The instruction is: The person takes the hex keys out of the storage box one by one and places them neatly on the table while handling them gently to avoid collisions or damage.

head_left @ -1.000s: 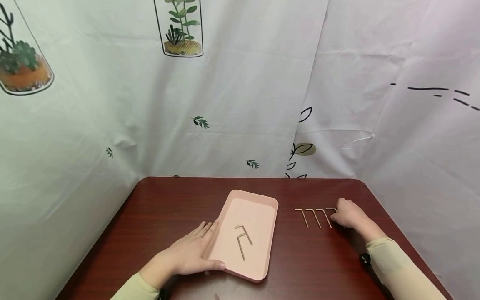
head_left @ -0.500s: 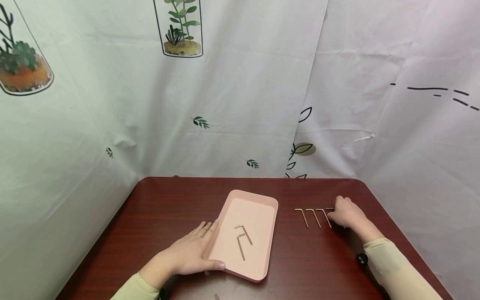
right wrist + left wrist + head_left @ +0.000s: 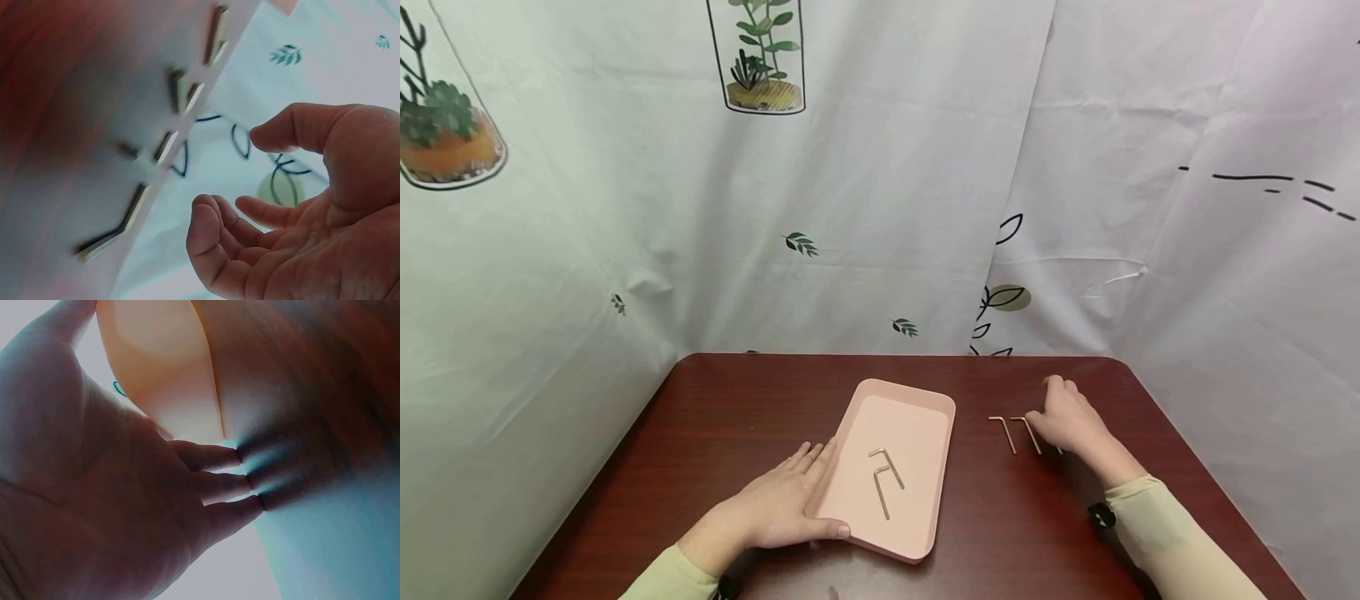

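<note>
My left hand lies with extended fingers along the left side of a pink tray, its thumb at the near rim. In the left wrist view the fingers look straight beside the tray wall. Two L-shaped hex keys lie in the tray. Over a row of similar hex keys on the table hovers my right hand, covering part of the row. In the right wrist view its thumb and bent fingers are apart with nothing between them, and several hex keys lie beyond.
The dark red-brown table has rounded far corners. White curtains printed with plants hang behind it and along both sides. A dark band sits at the right wrist.
My right hand has moved left along the row and slightly away from me, from the rightmost hex keys to over the ones further left. The left hand and tray stay put.
</note>
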